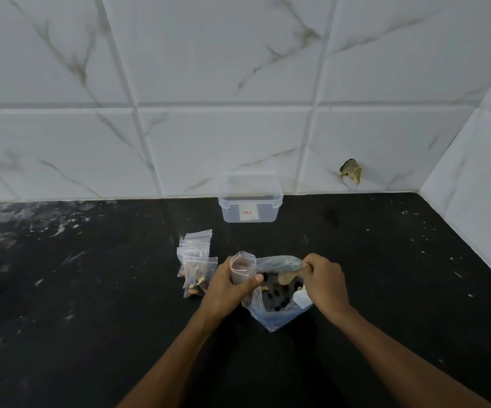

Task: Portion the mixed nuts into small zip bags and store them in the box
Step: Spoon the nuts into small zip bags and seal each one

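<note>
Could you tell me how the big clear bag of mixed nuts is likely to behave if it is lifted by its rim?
The big bag looks like thin, crumpled film, so it would probably sag and fold. The nuts sit low inside, so the weight should hang at the bottom. Its mouth gapes open beside the right hand, so tilting it might spill some.

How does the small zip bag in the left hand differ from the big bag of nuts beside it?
The small zip bag is narrow and held upright off the counter by the left hand; the big bag is far wider and sits on the counter. The small bag shows few or no nuts; the big bag holds a loose scatter of them, with the right hand holding a wooden spoon over it. Both are clear plastic and open at the top.
</note>
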`<control>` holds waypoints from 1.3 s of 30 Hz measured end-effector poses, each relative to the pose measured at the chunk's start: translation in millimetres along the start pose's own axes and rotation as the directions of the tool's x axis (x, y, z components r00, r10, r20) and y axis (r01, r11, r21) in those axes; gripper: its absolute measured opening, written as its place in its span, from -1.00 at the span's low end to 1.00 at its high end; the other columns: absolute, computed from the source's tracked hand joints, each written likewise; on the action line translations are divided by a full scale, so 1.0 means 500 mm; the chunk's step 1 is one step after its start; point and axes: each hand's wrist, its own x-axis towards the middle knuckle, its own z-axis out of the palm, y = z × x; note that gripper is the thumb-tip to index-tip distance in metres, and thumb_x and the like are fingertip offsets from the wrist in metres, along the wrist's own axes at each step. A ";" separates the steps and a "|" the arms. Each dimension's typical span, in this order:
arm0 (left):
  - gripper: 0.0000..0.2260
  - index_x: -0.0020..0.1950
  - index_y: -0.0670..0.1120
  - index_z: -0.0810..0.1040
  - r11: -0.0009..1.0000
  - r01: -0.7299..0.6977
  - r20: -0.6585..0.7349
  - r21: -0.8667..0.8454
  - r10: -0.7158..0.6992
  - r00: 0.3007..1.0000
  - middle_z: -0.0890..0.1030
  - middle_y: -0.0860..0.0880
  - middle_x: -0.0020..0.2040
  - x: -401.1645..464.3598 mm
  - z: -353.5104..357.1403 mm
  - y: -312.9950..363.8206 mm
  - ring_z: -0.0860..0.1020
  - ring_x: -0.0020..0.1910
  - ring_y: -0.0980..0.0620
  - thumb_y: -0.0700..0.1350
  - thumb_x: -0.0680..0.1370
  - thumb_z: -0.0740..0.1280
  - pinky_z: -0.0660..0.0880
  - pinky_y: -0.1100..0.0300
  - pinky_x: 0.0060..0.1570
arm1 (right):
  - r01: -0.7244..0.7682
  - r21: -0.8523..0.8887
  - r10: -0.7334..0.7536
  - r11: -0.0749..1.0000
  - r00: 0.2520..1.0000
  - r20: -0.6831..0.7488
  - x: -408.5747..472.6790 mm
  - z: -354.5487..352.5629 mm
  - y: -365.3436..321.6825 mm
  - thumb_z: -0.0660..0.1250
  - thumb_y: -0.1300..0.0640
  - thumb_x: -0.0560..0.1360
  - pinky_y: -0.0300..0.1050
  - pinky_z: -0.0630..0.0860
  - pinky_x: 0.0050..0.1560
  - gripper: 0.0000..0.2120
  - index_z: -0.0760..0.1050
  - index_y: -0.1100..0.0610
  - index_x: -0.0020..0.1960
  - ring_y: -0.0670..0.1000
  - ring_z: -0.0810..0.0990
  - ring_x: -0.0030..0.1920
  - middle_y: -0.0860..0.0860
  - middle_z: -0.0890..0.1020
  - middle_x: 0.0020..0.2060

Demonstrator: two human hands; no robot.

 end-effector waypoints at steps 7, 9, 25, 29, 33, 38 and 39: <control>-0.59 0.28 -0.01 0.49 0.991 0.071 0.066 -0.112 -0.063 0.996 0.64 0.01 0.12 0.008 0.003 -0.004 0.65 0.07 0.07 -0.02 0.48 0.49 0.61 0.15 -0.02 | -0.089 0.096 0.073 0.991 0.985 0.159 -0.005 0.027 0.001 0.22 0.21 0.59 -0.03 0.65 -0.22 -0.83 0.57 0.11 -0.09 -0.06 0.65 -0.29 -0.01 0.62 -0.28; -0.59 0.28 -0.01 0.48 0.988 0.077 0.078 -0.131 -0.067 0.995 0.65 -0.02 0.11 0.008 0.003 -0.001 0.66 0.04 0.04 -0.03 0.48 0.49 0.60 0.18 -0.10 | -0.122 0.132 0.096 0.984 0.978 0.186 -0.010 0.037 -0.005 0.23 0.20 0.59 -0.08 0.66 -0.24 -0.84 0.57 0.10 -0.07 -0.07 0.65 -0.29 -0.01 0.62 -0.26; -0.48 0.29 0.03 0.46 0.988 0.095 0.100 -0.121 -0.083 0.992 0.63 0.02 0.15 -0.001 -0.002 0.008 0.64 0.11 0.08 0.10 0.38 0.49 0.61 0.16 -0.01 | -0.602 0.491 0.408 0.630 0.794 0.450 -0.003 0.048 -0.046 0.20 0.29 0.59 -0.18 0.56 -0.33 -0.84 0.56 0.20 0.01 0.02 0.63 -0.29 0.17 0.68 -0.17; -0.45 0.29 0.02 0.47 0.986 0.106 0.084 -0.128 -0.096 0.992 0.64 -0.02 0.15 0.002 -0.009 0.007 0.65 0.09 0.06 0.13 0.36 0.49 0.63 0.09 0.02 | -0.634 0.526 0.429 0.567 0.773 0.468 0.000 0.020 -0.032 0.22 0.29 0.60 -0.17 0.57 -0.34 -0.85 0.53 0.20 0.11 0.01 0.62 -0.29 0.18 0.67 -0.13; -0.42 0.28 0.05 0.48 0.987 0.114 0.060 -0.113 -0.107 0.992 0.65 0.01 0.15 0.002 -0.019 0.010 0.65 0.09 0.09 0.19 0.32 0.49 0.63 0.02 0.06 | -0.670 0.561 0.454 0.486 0.743 0.493 0.000 -0.013 -0.015 0.21 0.30 0.60 -0.17 0.54 -0.33 -0.84 0.52 0.22 0.12 -0.01 0.58 -0.31 0.19 0.65 -0.17; -0.57 0.22 0.11 0.49 1.000 0.017 -0.029 0.022 -0.016 0.999 0.64 0.12 0.10 0.000 -0.021 0.027 0.61 0.09 0.20 0.13 0.42 0.50 0.58 0.18 0.08 | -0.626 0.613 0.376 0.481 0.779 0.501 -0.003 -0.074 -0.013 0.19 0.32 0.59 -0.18 0.49 -0.31 -0.82 0.57 0.28 0.05 -0.02 0.54 -0.32 0.17 0.63 -0.20; -0.60 0.22 0.11 0.48 0.999 -0.002 -0.042 0.047 0.004 0.999 0.63 0.13 0.10 -0.001 -0.020 0.034 0.60 0.09 0.22 0.09 0.44 0.50 0.55 0.24 0.04 | -0.607 0.630 0.357 0.484 0.795 0.491 -0.001 -0.088 -0.017 0.20 0.32 0.59 -0.17 0.49 -0.30 -0.82 0.57 0.28 0.05 -0.01 0.54 -0.31 0.17 0.64 -0.20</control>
